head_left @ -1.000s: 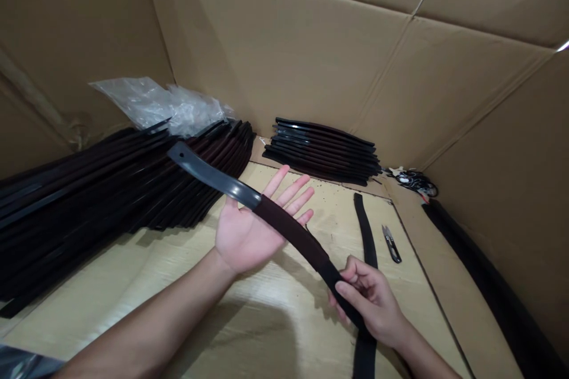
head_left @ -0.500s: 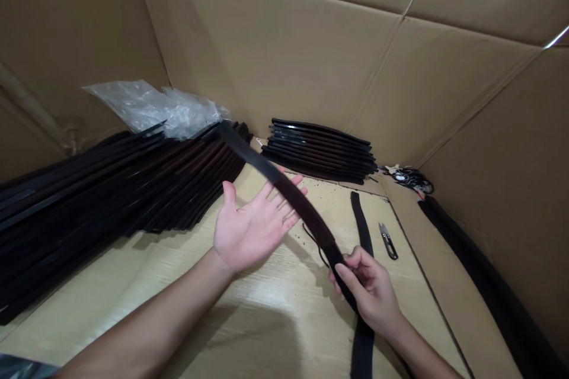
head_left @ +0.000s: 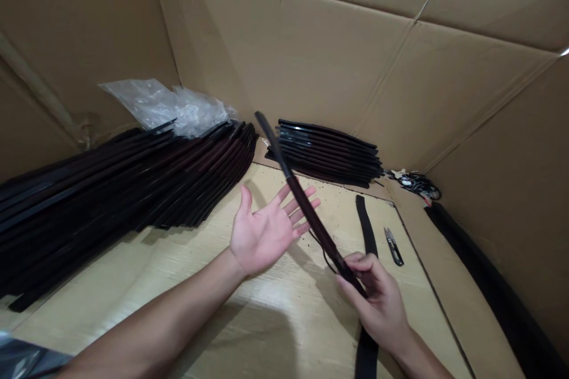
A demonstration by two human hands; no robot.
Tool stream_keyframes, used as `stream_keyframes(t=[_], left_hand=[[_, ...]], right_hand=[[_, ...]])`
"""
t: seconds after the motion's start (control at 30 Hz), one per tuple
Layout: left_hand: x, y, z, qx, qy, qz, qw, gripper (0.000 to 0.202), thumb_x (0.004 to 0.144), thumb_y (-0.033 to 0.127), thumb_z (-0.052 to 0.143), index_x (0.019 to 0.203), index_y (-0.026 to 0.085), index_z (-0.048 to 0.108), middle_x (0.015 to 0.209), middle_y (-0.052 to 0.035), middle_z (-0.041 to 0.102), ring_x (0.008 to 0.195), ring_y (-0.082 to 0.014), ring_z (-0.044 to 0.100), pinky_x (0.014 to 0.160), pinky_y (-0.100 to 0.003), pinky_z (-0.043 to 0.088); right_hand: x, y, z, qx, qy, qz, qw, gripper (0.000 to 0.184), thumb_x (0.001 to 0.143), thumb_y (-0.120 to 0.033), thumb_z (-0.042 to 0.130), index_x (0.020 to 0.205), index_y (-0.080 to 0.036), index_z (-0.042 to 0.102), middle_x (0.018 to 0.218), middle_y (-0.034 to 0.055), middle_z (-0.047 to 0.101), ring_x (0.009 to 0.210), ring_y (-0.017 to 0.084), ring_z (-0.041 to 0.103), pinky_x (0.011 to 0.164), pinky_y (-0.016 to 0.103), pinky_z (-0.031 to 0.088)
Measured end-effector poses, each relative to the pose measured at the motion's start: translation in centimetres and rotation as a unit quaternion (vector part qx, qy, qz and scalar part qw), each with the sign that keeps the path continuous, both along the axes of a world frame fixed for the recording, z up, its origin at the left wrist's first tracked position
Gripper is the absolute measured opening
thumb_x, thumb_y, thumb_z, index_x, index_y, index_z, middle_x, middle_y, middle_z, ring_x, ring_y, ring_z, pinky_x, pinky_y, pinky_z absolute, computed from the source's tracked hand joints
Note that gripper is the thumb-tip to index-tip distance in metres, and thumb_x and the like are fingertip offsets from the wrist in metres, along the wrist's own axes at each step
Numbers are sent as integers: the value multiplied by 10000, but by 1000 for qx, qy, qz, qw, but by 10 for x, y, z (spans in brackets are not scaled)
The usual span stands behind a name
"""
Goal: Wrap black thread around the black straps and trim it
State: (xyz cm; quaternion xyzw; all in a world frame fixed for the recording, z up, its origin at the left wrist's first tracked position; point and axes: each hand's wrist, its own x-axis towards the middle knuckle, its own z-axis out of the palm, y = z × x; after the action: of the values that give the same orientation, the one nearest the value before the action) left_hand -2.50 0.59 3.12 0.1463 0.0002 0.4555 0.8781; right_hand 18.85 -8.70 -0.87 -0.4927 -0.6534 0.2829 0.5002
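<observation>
Between thumb and fingers, my right hand grips the near end of a long dark strap, black at its ends and dark reddish brown in the middle. The strap points up and away to the left, turned nearly edge-on. A thin dark cord hangs beside its lower part. Palm up with fingers spread, my left hand is under the strap's middle and holds nothing; whether the fingers touch it I cannot tell. Beneath my right hand a flat black strip lies on the table, with thread snips to its right.
A large fanned pile of dark straps covers the left side, with clear plastic bags on it. A smaller stack lies at the back against the cardboard wall. Tangled cords and a long black roll are at the right.
My right hand has turned the strap from its flat face to nearly edge-on. My left hand stays spread below it. The whole view has shifted slightly.
</observation>
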Motion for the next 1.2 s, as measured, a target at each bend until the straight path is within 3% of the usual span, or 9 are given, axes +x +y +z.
stream_keyframes(t=[0.17,0.37,0.53,0.77,1.0,1.1,1.2], left_hand=[[2,2,-8,0,0,-14,1000,934,802,776,297,1498,156,248,1472,-215,409,1374,-367,346,1116,-525,215],[3,3,-10,-26,26,11,999,906,824,750,302,1487,135,267,1433,-214,462,1352,-342,391,1085,-477,287],[4,3,-10,-41,41,8,998,890,826,745,313,1471,132,292,1423,-207,477,1333,-337,418,1057,-451,332],[4,2,-8,-26,59,6,998,910,818,755,310,1470,121,298,1452,-214,437,1366,-343,369,1114,-470,240],[5,3,-8,-26,80,7,996,888,830,744,295,1463,121,318,1437,-215,456,1364,-341,371,1099,-470,273],[4,5,-10,-31,89,10,995,861,855,715,293,1459,103,324,1433,-222,456,1366,-328,369,1094,-452,289],[3,6,-12,-23,76,-8,997,873,849,723,300,1461,102,321,1445,-214,444,1373,-334,354,1106,-474,271]], right_hand=[[1,3,-3,5,-124,-41,991,243,788,-272,712,965,-209,558,794,43,653,704,178,644,618,258,531],[6,4,-2,96,-183,-83,975,335,787,-273,721,1090,-219,587,813,45,677,687,189,653,635,287,558],[11,7,2,107,-223,-58,967,226,812,-248,698,1025,-217,627,881,75,697,783,223,669,681,318,557],[12,8,4,102,-231,-53,966,184,827,-251,679,1001,-207,640,867,81,705,777,234,665,684,337,546],[12,8,3,118,-231,-59,964,178,814,-229,693,984,-202,648,843,72,703,764,224,659,677,323,537],[12,8,3,104,-211,-89,968,171,809,-241,696,971,-202,655,857,70,705,767,217,659,677,315,541],[13,11,2,68,-129,-158,977,202,787,-299,713,955,-199,659,852,65,709,748,208,666,668,311,553]])
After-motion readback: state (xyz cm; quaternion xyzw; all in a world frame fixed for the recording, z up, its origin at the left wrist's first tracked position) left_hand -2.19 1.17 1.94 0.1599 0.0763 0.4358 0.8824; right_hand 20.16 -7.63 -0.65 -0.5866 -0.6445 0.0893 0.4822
